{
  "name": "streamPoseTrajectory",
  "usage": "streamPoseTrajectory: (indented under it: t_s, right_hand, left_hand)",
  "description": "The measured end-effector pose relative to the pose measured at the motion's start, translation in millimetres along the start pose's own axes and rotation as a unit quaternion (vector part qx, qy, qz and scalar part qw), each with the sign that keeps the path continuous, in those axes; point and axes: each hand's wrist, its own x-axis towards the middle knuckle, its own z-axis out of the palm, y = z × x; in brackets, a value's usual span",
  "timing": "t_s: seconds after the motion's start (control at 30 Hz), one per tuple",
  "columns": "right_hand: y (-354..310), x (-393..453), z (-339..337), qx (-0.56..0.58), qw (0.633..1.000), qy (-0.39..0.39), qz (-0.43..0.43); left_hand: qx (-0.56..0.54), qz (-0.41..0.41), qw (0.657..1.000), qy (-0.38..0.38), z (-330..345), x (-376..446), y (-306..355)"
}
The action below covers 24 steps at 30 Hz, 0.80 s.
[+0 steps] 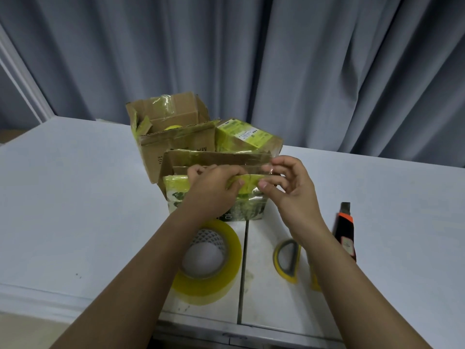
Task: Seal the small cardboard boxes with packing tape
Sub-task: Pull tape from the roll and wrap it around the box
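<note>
While both hands work the near box point(216, 197), the step in hand looks like flap closing and tape smoothing, not cutting. Left hand point(214, 187) is curled over the box's front top edge, fingers gripping the yellow-taped flap. Right hand point(284, 185) is just beside it, thumb and forefinger pinching what looks like a clear tape end at the same edge; other fingers loosely bent. Can't tell if that tape is stuck down yet.

Box sits mid-worktop point(75, 197), rear flap up, so top isn't closed. Already heavily wrapped in old yellowish tape.

Behind it: a larger open carton point(173, 137) with flaps up, and a small sealed box point(241, 137) with a label, touching the carton's right side. That one reads as done; carton status unclear.

Supplies near the front edge: tape roll point(208, 260) lying flat under the left forearm, scissors point(289, 260) with yellow handles partly hidden by the right forearm, utility knife point(344, 233) to the right, well apart from the box.

Judgement: early to mid on this box. Next move needs the rear flap folded down and held with one hand, the tape run across the seam with the other, then pressed flat. If the strip is short, fresh tape from the roll, and scissors or knife to cut it.

Risk: tape folding on itself at the pinch point.
</note>
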Motion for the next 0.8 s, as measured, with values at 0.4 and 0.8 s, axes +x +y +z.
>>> streamPoseTrajectory:
  t_s: [0.4,0.8]
  right_hand:
    - [6.8,-0.4,2.3,0.0,1.0,0.005,-0.014]
    - [10.0,-3.9,17.6,0.005,0.996,0.077,-0.039]
  left_hand:
    - [0.004,0.003,1.0,-0.03,0.3,-0.8,-1.5]
    - [-0.026,-0.019,0.998,-0.045,-0.6,-0.2,1.3]
